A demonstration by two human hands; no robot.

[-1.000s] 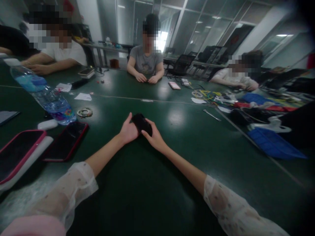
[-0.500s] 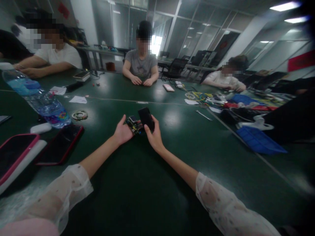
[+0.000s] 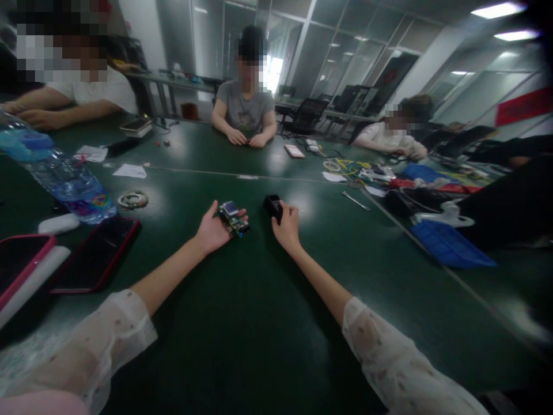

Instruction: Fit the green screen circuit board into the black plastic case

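Observation:
A small green circuit board (image 3: 234, 218) with a little screen rests on the upturned palm and fingers of my left hand (image 3: 213, 230). The thumb of that hand stands away from the board. To the right, my right hand (image 3: 286, 226) has its fingers and thumb around a black box-like case (image 3: 273, 206), low over or on the dark green table (image 3: 242, 323). A gap of table lies between the board and the case.
On the left are a water bottle (image 3: 78, 184), phones (image 3: 99, 253), a white case (image 3: 59, 224) and a wire coil (image 3: 132, 200). A wrench (image 3: 355, 200), cables and a blue tray (image 3: 449, 242) lie right. Three people sit across the table.
My right hand has moved right and away from the board, taking the black case with it and tilting it lower. The board now shows fully on my left hand. The view has shifted slightly.

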